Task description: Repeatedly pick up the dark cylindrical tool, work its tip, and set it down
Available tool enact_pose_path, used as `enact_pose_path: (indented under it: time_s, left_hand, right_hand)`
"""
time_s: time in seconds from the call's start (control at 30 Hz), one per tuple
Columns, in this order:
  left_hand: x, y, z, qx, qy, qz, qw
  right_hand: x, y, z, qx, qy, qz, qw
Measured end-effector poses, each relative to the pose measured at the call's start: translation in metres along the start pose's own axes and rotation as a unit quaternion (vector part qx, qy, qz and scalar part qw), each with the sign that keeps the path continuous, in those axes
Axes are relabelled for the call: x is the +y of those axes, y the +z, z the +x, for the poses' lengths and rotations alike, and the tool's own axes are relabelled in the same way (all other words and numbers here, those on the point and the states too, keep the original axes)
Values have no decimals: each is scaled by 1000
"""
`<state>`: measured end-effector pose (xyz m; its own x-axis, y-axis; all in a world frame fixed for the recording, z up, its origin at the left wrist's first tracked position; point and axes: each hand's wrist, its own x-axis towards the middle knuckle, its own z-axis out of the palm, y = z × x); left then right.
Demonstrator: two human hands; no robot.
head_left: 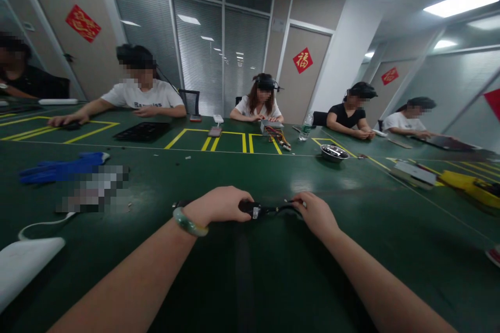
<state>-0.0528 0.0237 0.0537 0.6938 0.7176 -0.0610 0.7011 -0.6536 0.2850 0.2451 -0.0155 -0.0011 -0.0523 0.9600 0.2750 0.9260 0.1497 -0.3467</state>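
My left hand, with a green bangle at the wrist, is wrapped from above around a long, dark bar-shaped part. A small white label shows near the part's right end, and its left end sticks out past my wrist. Most of its middle is hidden under the hand. From the right end runs a thin black cable. My right hand pinches the cable's far end between thumb and fingers, just above the green table.
On the left lie blue gloves, a blurred-out flat device and a white block with a cord. A metal bowl, a water bottle and a yellow case stand farther right. Several people sit across the table.
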Motion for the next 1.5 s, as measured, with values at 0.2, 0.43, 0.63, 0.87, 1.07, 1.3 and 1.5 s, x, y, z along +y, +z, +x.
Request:
enact_pose_path:
  time_s: [0.2, 0.43, 0.63, 0.87, 1.07, 1.3, 1.5]
  left_hand:
    - [28, 23, 9, 106, 18, 39, 993]
    - [45, 57, 27, 169, -5, 77, 983]
    - [39, 55, 28, 172, 13, 90, 981]
    - [40, 51, 19, 176, 50, 68, 981]
    - [41, 50, 18, 179, 59, 50, 981]
    - [41, 50, 17, 182, 54, 50, 981]
    - [40, 51, 18, 191, 56, 50, 979]
  right_hand:
    - [-35, 7, -2, -3, -30, 28, 999]
    - [-49, 16, 14, 34, 9, 69, 997]
    - [-35, 16, 3, -3, -84, 40, 996]
    - [-30, 8, 1, -34, -131, 39, 990]
    - [-32, 9, -1, -42, -143, 49, 988]
    - [-32, 13, -3, -43, -132, 86, 987]
    - [-33, 16, -2, -34, -132, 110, 985]
